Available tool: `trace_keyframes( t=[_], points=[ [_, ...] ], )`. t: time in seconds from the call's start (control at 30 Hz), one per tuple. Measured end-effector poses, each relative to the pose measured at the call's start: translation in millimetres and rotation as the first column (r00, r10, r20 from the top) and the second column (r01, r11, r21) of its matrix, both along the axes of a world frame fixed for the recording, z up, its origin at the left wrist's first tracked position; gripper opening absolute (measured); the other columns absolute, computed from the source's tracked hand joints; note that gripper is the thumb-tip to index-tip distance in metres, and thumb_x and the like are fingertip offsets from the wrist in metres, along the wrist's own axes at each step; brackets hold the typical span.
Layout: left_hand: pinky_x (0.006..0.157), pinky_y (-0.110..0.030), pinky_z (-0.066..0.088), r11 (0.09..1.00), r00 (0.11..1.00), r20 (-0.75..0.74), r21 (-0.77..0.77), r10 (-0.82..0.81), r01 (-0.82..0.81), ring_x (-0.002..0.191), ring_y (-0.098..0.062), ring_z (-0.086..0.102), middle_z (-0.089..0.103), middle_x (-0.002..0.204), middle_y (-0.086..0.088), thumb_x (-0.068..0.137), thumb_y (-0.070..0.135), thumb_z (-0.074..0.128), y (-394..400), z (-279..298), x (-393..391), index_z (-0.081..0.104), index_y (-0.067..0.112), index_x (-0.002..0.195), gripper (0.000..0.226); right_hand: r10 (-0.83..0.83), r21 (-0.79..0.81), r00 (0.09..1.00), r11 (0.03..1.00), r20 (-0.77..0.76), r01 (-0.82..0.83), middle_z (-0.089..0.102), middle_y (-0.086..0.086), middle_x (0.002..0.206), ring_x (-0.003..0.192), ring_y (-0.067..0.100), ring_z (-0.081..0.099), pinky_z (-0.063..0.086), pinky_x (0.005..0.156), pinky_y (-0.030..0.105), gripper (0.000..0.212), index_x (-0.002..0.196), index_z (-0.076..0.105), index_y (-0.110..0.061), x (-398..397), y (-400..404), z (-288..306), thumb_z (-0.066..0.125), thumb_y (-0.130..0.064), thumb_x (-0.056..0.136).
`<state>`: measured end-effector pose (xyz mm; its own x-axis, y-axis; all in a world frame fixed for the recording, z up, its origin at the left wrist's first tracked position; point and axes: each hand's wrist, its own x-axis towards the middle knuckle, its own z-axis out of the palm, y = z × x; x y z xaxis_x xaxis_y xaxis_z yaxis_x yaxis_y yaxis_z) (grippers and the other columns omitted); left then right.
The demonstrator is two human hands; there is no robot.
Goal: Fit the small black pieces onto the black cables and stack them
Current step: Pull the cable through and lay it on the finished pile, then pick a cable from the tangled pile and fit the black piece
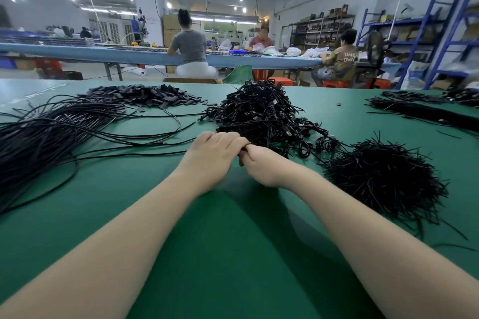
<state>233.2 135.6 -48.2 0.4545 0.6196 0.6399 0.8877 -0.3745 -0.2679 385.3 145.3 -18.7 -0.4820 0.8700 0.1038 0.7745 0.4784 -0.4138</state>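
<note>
Both hands meet at bench centre: left hand curled over, right hand pinching a dark item, identity unclear. Risk: snagging the tangled cable heap directly behind. Small black pieces lie far left.

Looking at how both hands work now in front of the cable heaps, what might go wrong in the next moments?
1. Both the left hand and right hand pinch something small and dark right beside the tangled cable heap; a loop may snag and drag others along.
2. The pile of small black pieces lies far back, behind the loose long cables; reaching over might sweep these out of order.
</note>
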Motion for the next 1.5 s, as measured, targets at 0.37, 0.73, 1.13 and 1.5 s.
trace_keyframes(
  t=[0.37, 0.73, 1.13, 1.5],
  points=[
    [0.037, -0.019, 0.024, 0.986, 0.995, 0.054, 0.140, 0.086, -0.093, 0.030, -0.024, 0.045, 0.051, 0.046, -0.004, 0.067, 0.019, 0.087, -15, 16, 25, 0.055, 0.008, 0.059, 0.035, -0.086, 0.574, 0.668, 0.601, 0.739, -0.556, 0.057, 0.000, 0.083, 0.068, 0.024, 0.045, 0.027, 0.066, 0.031, 0.012, 0.084, 0.029, -0.020, 39, 4, 48, 0.029, -0.010, 0.092],
    [0.062, -0.036, 0.031, 0.921, 0.671, 0.668, -0.383, 0.324, -0.063, 0.071, -0.030, 0.047, 0.047, 0.070, 0.003, 0.102, 0.040, 0.028, 0, -7, -5, 0.034, 0.018, 0.072, 0.038, -0.150, 0.451, 0.722, 0.859, 0.675, -0.242, 0.053, -0.010, 0.110, 0.110, 0.016, 0.049, 0.032, 0.092, 0.039, 0.040, 0.120, 0.049, -0.037, 92, -12, 87, 0.058, -0.054, 0.084],
    [0.055, -0.035, 0.030, 0.900, 0.655, 0.687, -0.436, 0.315, 0.024, 0.061, -0.020, 0.044, 0.049, 0.068, -0.002, 0.103, 0.040, 0.026, -4, -6, 0, 0.035, 0.015, 0.073, 0.040, -0.138, 0.286, 0.362, 0.873, 0.922, -0.395, 0.057, -0.011, 0.100, 0.102, 0.017, 0.053, 0.031, 0.080, 0.032, 0.020, 0.096, 0.066, -0.029, 126, -29, 38, 0.048, -0.037, 0.093],
    [0.070, -0.047, 0.046, 0.868, 0.598, 0.761, -0.451, 0.253, 0.208, 0.064, -0.023, 0.042, 0.049, 0.072, -0.008, 0.101, 0.041, 0.031, 2, -8, -5, 0.041, 0.002, 0.082, 0.045, -0.023, 0.184, 0.973, 0.983, 0.230, -0.021, 0.066, -0.021, 0.063, 0.059, -0.006, 0.060, 0.054, 0.061, 0.019, 0.007, 0.079, 0.073, -0.027, 96, -18, 64, 0.069, -0.029, 0.084]
  ],
)
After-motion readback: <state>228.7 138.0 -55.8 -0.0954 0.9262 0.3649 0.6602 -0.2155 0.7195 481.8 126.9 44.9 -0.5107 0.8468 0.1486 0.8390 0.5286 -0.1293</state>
